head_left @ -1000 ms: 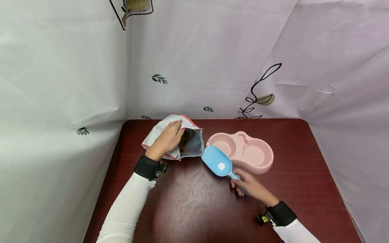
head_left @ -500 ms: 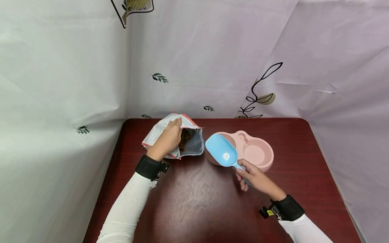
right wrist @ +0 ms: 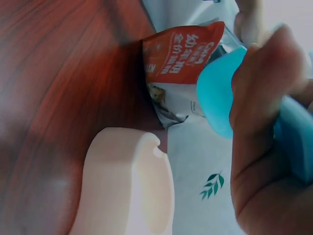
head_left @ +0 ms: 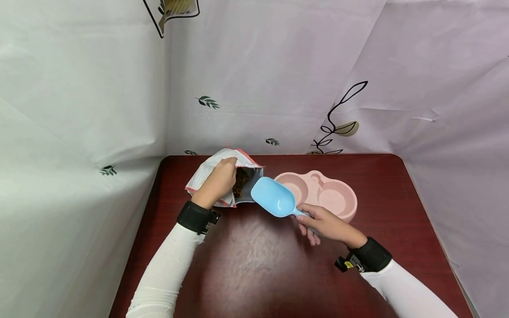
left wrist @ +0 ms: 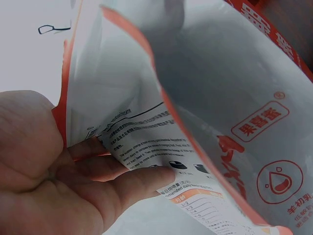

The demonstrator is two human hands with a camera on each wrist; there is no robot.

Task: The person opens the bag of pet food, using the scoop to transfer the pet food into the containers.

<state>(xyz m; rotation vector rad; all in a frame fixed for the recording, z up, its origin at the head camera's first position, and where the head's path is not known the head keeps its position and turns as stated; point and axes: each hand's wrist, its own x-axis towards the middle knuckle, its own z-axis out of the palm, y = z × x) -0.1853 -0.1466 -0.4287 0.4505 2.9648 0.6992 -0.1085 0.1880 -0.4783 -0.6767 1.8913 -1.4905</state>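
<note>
My left hand grips the side of an open pouch, white with red edges. Brown kibble shows inside its mouth. In the left wrist view the fingers curl against the printed panel of the pouch. My right hand holds a light blue scoop by its handle. The scoop's bowl faces up with only a bright glint in it, its front edge overlapping the pouch's mouth. Whether they touch cannot be told. The right wrist view shows the pouch's orange-and-white front beyond the scoop.
A pink double pet bowl stands on the dark red table, right of the pouch and behind the right hand. White cloth with leaf prints hangs behind and on both sides of the table.
My right hand first lifted the scoop up and over the left part of the pink bowl, then carried it left to the pouch's mouth. The left hand has barely moved.
</note>
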